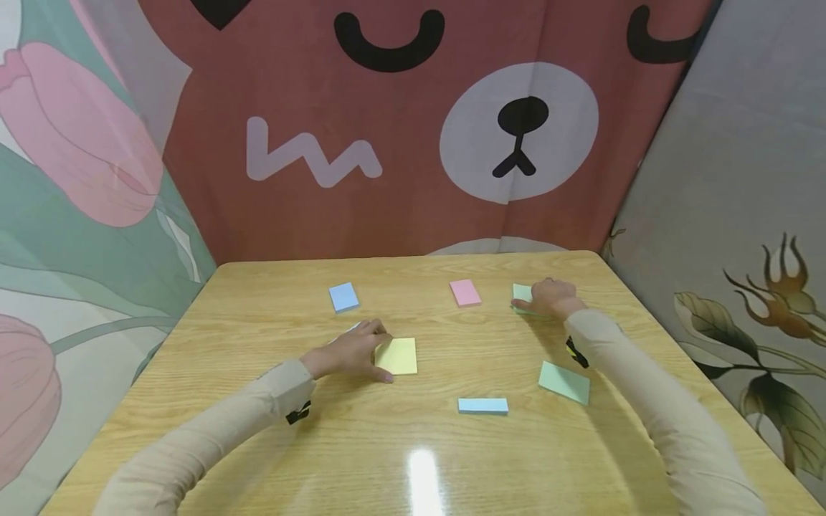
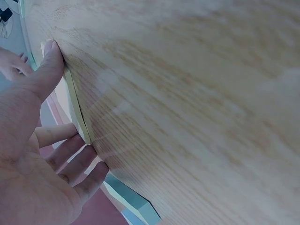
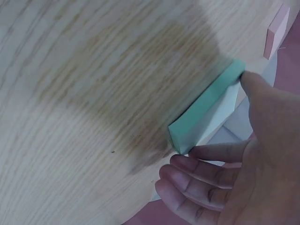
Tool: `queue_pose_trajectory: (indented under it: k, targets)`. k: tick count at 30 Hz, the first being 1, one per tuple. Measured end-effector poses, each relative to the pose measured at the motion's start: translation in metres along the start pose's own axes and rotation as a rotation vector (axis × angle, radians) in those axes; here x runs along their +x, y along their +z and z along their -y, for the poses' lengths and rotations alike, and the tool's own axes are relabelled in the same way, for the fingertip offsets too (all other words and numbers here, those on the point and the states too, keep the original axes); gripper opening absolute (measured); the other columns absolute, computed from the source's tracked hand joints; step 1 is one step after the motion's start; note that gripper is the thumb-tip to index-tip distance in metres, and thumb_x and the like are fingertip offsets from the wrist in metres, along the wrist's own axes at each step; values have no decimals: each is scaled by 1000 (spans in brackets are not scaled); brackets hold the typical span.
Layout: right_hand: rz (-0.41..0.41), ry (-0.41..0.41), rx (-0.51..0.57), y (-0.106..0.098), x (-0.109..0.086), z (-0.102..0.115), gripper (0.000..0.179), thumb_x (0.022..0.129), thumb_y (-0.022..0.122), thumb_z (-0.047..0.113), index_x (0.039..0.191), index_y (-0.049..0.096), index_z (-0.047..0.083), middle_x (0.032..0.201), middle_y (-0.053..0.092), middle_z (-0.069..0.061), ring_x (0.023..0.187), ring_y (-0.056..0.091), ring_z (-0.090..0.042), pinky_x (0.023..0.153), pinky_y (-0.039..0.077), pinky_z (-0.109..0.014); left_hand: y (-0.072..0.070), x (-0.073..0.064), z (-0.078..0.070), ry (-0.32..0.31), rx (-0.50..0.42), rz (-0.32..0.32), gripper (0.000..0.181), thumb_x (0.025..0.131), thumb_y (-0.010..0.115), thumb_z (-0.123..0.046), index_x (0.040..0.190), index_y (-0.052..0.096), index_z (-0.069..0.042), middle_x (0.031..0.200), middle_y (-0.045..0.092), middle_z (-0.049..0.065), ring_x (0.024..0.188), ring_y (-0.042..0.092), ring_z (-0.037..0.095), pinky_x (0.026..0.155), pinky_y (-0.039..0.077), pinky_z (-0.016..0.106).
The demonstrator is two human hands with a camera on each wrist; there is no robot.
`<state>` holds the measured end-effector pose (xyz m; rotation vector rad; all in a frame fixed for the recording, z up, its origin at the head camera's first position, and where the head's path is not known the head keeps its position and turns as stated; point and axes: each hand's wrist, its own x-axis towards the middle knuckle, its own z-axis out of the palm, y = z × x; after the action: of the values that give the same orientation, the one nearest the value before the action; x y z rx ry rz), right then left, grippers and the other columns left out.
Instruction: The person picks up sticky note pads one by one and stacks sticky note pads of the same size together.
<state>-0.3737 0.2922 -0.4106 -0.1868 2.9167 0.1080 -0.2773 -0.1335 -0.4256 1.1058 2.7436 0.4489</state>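
My left hand (image 1: 351,351) holds a thin yellow sticky-note pad (image 1: 399,357) by its edges on the wooden table. In the left wrist view, thumb and index finger span the yellow pad (image 2: 78,108), and the other fingertips lie near a blue-green pad (image 2: 126,193). At the back right, my right hand (image 1: 553,296) grips a green sticky-note pad (image 1: 521,292), partly covering it. Seen from the right wrist, that green pad (image 3: 206,105) is thicker and lies between thumb and index finger, while the remaining fingers curve loosely beside it.
Toward the back are a blue pad (image 1: 344,297) and a pink pad (image 1: 465,293). Nearer the front lie a narrow light-blue pad (image 1: 482,406) and another green pad (image 1: 564,383). Behind my left hand peeks a bluish edge (image 1: 353,327). Printed cloth (image 1: 413,215) hangs behind the table.
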Motion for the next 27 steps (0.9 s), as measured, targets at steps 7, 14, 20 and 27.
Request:
queue_pose_trajectory:
  k: [7,14,20,27]
  targets:
    - [2,-35,9,-3,-5,2,71,95,50,60,116,64,-6,109,58,-27,82,57,-32,68,49,-48,1,0,2,4,-2,-1,84,81,79,-49,137,53,7,124,47,13,113,46,29,91,46,44]
    - [36,-70,34,-5,-5,3,70,96,54,51,126,55,-12,123,51,-34,95,56,-38,74,48,-50,1,-1,2,8,-7,-9,84,81,79,-49,136,53,7,124,47,13,114,47,29,93,45,44]
    - [59,-139,70,-4,-5,-2,71,96,57,43,138,44,-13,135,40,-39,121,43,-55,95,39,-64,2,-2,2,8,0,-12,83,81,80,-49,137,53,7,125,47,14,115,46,29,94,45,45]
    - [25,-236,161,-5,-10,-10,62,94,63,30,138,44,-10,128,46,-35,115,47,-51,94,40,-60,-1,-3,3,11,-26,13,83,83,78,-45,141,47,7,126,46,14,114,46,29,93,44,45]
